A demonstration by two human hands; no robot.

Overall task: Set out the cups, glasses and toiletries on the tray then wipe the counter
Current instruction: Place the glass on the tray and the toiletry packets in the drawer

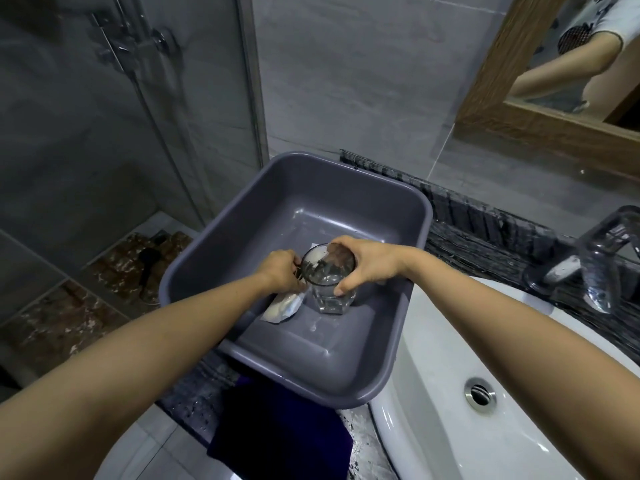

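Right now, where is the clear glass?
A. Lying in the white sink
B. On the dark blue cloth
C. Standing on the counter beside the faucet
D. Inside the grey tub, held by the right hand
D: the clear glass stands upright on the floor of the grey tub, with the right hand gripping its rim and side, while the left hand holds a white packet next to it.

Both arms outstretched; left hand (281, 271) pinched shut, right hand (363, 263) fingers curled in grip.
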